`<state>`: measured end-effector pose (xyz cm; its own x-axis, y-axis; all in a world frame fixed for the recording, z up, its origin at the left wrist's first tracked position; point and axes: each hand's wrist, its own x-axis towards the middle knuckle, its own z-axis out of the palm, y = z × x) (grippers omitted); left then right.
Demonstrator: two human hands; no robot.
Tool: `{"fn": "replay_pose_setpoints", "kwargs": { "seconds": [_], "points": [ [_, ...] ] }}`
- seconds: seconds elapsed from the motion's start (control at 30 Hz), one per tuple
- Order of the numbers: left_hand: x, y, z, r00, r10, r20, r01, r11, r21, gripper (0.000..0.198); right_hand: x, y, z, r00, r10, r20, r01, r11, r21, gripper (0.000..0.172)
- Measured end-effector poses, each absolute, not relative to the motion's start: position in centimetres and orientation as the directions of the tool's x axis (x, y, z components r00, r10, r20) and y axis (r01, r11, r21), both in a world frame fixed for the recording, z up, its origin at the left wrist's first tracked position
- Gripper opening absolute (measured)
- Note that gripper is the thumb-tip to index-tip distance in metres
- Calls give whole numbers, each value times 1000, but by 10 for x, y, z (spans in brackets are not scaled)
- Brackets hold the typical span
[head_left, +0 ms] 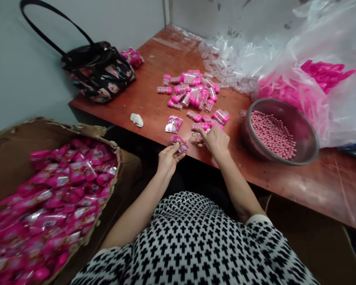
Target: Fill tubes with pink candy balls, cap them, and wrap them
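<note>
Between the thumb and fingers of my left hand (pixel 167 158), at the table's front edge, is a small pink printed packet (pixel 180 144). My right hand (pixel 216 141) is just to the right, above the tabletop, its fingers curled down and the thumb stretched out to the left. What those fingertips hold, if anything, I cannot make out. Right behind that hand lie several small clear bottles with pink caps and pink beads (pixel 194 115), partly hidden by it. A flat stack of pink printed packets (pixel 174 124) rests on the table beyond my left hand.
A grey bowl of pink beads (pixel 310 148) stands at the right. Behind are a heap of filled bottles (pixel 192 89), clear empty tubes (pixel 225 63) and plastic bags of pink parts (pixel 296 91). A cardboard box (pixel 14 136) of pink packs and a flowered bag (pixel 97 75) are left.
</note>
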<state>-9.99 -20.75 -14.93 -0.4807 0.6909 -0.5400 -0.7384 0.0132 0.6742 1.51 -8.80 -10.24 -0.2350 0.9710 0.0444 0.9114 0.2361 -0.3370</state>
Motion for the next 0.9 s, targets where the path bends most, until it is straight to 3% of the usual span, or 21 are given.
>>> {"fn": "replay_pose_setpoints", "kwargs": {
  "seconds": [0.1,0.23,0.3,0.37,0.47,0.57,0.7,0.9],
  "points": [
    [-103,-215,-145,-469,700,-539,-760,-8,650,14,9,-79,-105,-288,956,49,920,290,-264,58],
    [-107,-221,-145,-451,689,-567,-804,-37,594,10,24,-64,-101,-412,900,-141,909,397,-124,41],
    [-106,-221,-147,-441,679,-586,-834,-69,548,9,37,-63,-100,-430,890,-151,902,417,-110,36],
    [-104,-219,-150,-425,673,-606,-860,-91,502,10,49,-70,-100,-431,902,-27,885,417,-206,37],
    [-99,-215,-151,-380,677,-631,-892,-90,442,14,62,-98,-106,-434,888,153,685,436,-584,46],
    [-92,-213,-148,-339,681,-649,-917,-85,390,14,62,-139,-116,-497,865,67,330,260,-907,50],
    [-84,-211,-143,-316,709,-631,-926,-85,369,11,51,-180,-130,-529,848,-32,107,29,-994,49],
    [-76,-211,-141,-321,721,-614,-921,-87,379,10,44,-189,-144,-419,908,29,133,92,-987,39]
  ]
}}
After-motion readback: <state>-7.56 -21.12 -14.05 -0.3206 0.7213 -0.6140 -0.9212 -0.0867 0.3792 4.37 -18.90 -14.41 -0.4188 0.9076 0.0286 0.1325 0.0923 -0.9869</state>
